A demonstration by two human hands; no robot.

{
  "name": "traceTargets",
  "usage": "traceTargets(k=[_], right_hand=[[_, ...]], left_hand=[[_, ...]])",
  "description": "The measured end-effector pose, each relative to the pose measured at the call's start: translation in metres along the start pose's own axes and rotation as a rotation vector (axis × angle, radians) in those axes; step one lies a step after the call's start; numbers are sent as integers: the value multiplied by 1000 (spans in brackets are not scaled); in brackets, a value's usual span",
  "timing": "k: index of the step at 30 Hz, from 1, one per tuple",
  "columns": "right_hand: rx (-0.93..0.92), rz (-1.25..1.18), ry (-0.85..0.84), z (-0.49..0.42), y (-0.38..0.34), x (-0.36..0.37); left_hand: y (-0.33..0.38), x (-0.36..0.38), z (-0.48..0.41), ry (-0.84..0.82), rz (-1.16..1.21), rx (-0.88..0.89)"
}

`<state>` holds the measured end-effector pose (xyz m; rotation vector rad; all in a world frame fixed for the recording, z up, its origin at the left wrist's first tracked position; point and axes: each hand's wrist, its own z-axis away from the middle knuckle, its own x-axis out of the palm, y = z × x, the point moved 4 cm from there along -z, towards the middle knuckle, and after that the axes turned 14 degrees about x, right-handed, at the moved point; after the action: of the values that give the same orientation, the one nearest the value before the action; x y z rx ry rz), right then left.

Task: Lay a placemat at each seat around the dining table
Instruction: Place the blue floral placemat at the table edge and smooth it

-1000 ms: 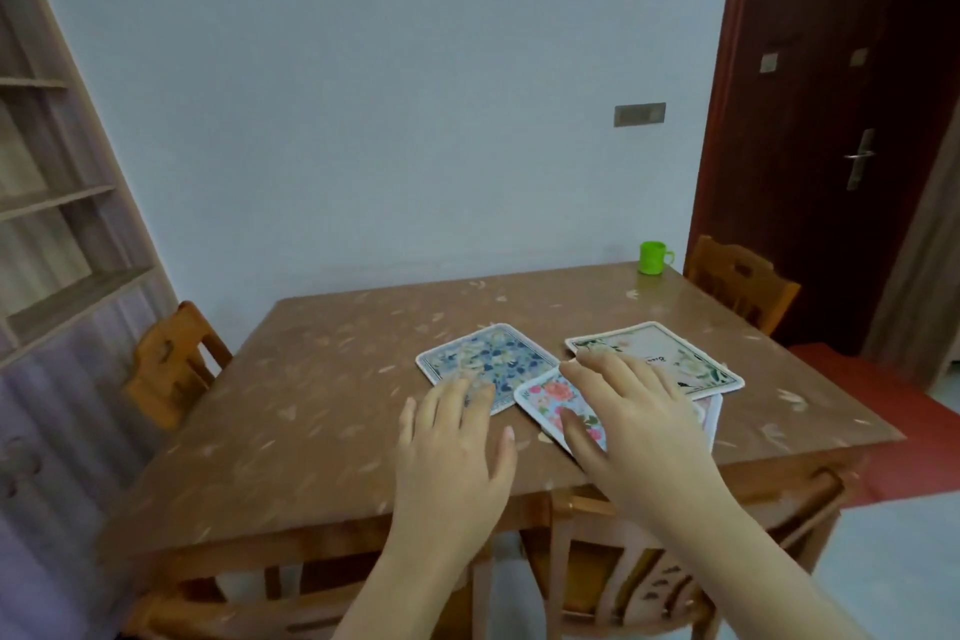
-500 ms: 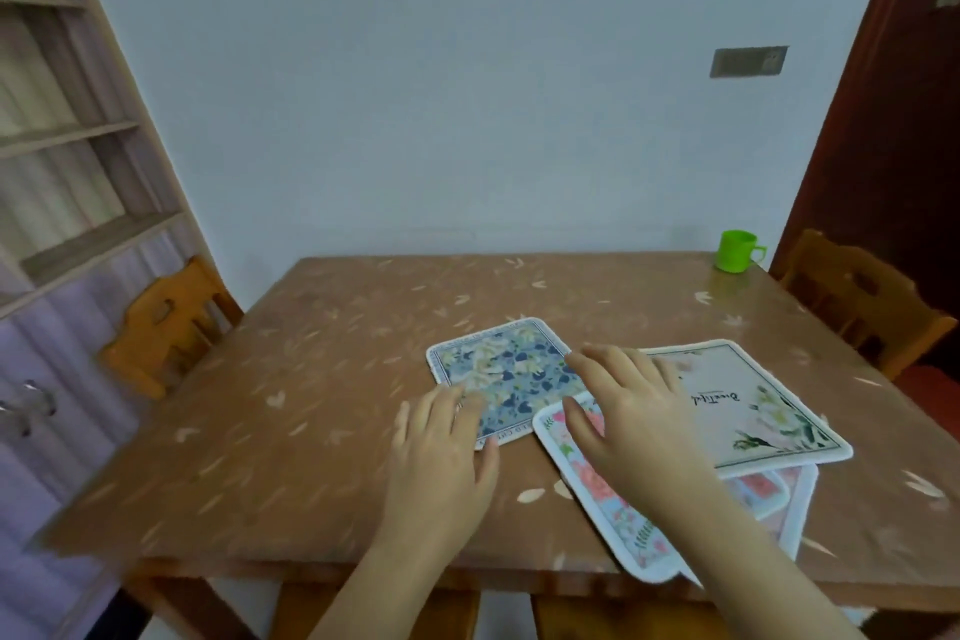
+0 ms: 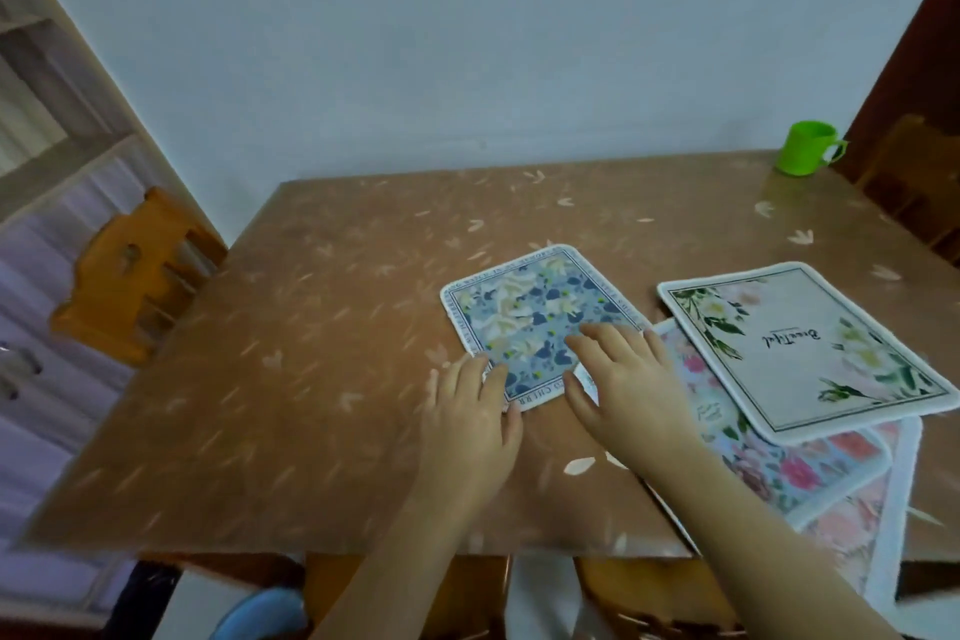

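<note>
Your left hand (image 3: 470, 424) lies flat, fingers together, fingertips (image 3: 493, 379) on the near-left corner of the blue floral placemat (image 3: 535, 322). Your right hand (image 3: 626, 379) is spread flat, fingers (image 3: 597, 335) pressing the mat's near-right area. Neither is pinching anything.

The mat sits flat on the dining table (image 3: 311, 353), mid-table and skewed to the edges, near your side. It looks thin, light and flexible, so it will likely slide on the glossy top and droop if you lift it by one corner. Slide it under flat palms, or pinch two opposite edges.

To the right, the white floral placemat (image 3: 810, 348) overlaps a pink floral placemat (image 3: 779, 468), which overhangs the near edge and could be knocked off. The left chair (image 3: 130, 276) has no mat in front of it. The green cup (image 3: 808, 148) is far right, well apart.
</note>
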<state>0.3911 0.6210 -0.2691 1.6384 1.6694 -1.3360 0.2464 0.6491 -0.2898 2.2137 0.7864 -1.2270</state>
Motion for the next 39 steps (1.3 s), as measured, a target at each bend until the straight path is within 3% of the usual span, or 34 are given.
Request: traceTargets(k=[19,28,39], right_hand=[[65,110,-303,2,52,191],[21,14,-306,-1,63,219],[25,-162,-283,-5,74,222]], left_hand=[[-79,170,0,-226,95,102],[-90,200,9,-269,224,108],[-87,212,-2,-177,428,17]])
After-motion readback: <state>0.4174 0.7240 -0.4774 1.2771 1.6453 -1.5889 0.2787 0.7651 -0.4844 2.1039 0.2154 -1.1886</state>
